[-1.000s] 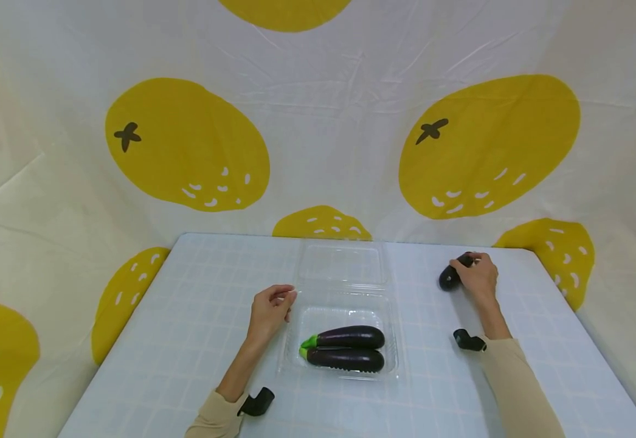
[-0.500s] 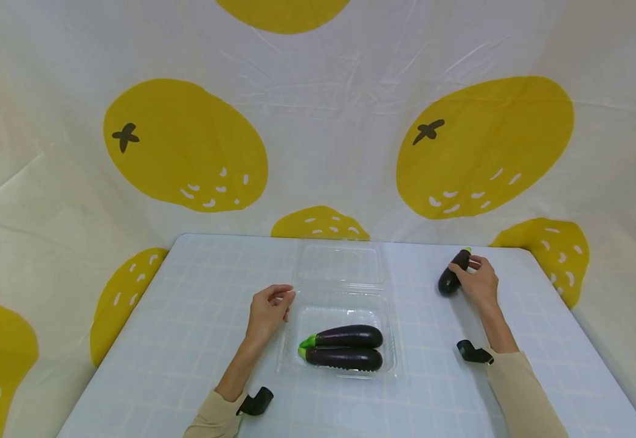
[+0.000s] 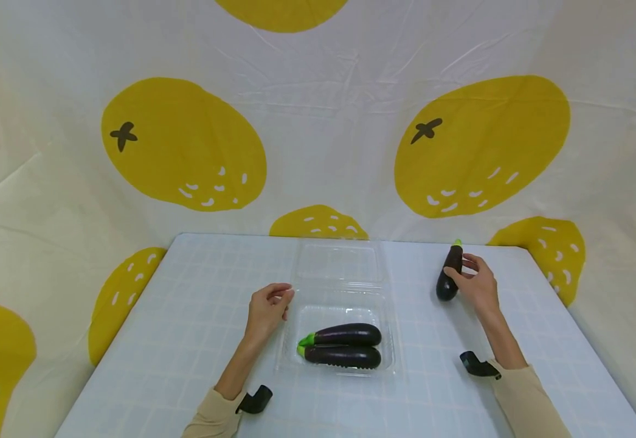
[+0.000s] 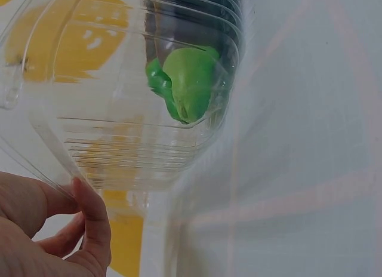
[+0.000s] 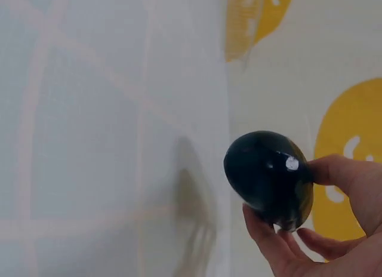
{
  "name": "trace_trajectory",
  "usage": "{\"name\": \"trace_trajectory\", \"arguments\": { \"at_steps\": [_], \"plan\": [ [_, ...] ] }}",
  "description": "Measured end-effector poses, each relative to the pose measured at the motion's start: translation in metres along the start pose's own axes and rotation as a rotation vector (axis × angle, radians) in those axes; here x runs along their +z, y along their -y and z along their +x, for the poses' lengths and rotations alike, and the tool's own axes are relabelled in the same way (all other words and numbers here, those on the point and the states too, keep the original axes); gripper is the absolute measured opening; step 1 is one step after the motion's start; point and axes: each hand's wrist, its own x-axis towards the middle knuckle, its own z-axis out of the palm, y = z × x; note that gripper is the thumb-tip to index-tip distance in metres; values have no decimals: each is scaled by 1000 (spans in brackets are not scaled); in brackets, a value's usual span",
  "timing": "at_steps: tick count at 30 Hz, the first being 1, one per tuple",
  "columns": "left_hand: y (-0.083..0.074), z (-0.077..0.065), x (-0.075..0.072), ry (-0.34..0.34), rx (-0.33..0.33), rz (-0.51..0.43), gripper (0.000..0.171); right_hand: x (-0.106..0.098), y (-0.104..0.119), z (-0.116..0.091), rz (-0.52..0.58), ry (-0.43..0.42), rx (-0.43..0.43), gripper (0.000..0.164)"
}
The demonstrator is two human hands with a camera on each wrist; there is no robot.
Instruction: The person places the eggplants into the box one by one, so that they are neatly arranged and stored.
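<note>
Dark purple and glossy, an eggplant [image 3: 449,274] hangs pinched in the right hand [image 3: 479,289], stem toward twelve o'clock, apparently above the tabletop [image 3: 219,264]. At its eight o'clock, a clear container [image 3: 318,313] stands open around two eggplants [image 3: 345,357]; the left hand [image 3: 266,311] pinches its ten o'clock corner. The step looks like carrying; the next move seems to call for steady grips.

Two eggplants [image 3: 345,357] in container [image 3: 340,315], third eggplant [image 3: 447,287] rightward
</note>
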Motion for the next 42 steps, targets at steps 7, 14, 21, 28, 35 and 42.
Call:
{"name": "trace_trajectory", "arguments": {
  "at_steps": [7, 14, 21, 28, 35, 42],
  "plan": [
    [2, 0, 0, 3, -7, -4, 20, 1, 4, -12, -6, 24, -30, 76],
    [3, 0, 1, 6, -8, -11, 20, 1, 7, -25, -24, 54, -114, 76],
    [3, 0, 0, 3, -17, 2, 22, 2, 15, -39, -37, 68, -189, 75],
    [2, 0, -1, -4, -2, 0, 19, 3, 23, -50, -27, 86, -249, 74],
    [1, 0, -1, -4, -12, 22, 21, 2, 35, -63, -17, 129, -298, 73],
    [1, 2, -2, 10, -12, 2, 23, 3, 44, -74, -24, 175, -341, 71]
  ]
}}
